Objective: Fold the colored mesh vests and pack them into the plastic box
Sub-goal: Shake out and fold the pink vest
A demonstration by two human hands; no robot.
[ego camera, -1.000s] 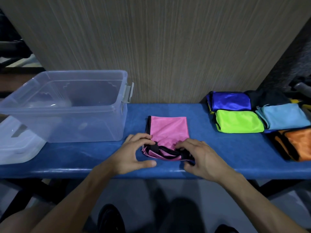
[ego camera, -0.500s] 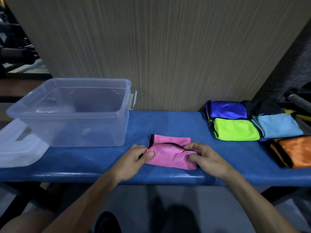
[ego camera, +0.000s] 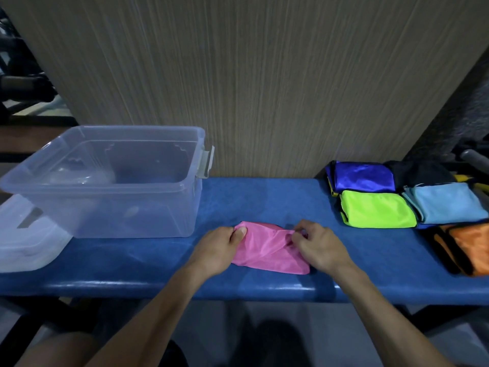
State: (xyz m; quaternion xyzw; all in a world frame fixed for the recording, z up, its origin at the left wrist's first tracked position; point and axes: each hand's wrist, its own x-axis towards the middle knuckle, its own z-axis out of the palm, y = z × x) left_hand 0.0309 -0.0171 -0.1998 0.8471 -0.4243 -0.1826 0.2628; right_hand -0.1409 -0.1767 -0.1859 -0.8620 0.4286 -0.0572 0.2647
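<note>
A folded pink mesh vest (ego camera: 267, 249) lies on the blue bench (ego camera: 158, 266) near its front edge. My left hand (ego camera: 219, 247) pinches the vest's left end between thumb and fingers. At the right end, my right hand (ego camera: 320, 247) grips the cloth with curled fingers. The clear plastic box (ego camera: 111, 181) stands open on the bench to the left, with no vest inside. Folded vests sit at the right: dark blue (ego camera: 362, 176), lime green (ego camera: 378, 211), light blue (ego camera: 447, 205), orange with black trim (ego camera: 468, 247) and a black one (ego camera: 420, 169).
The box's clear lid (ego camera: 26, 242) lies at the far left, partly under the box. A wood-grain wall (ego camera: 251, 88) rises right behind the bench. Dark equipment shows at both far edges.
The near half of the pink vest was folded over, making it a smaller bundle. Both hands shifted from its front edge to its left and right ends.
</note>
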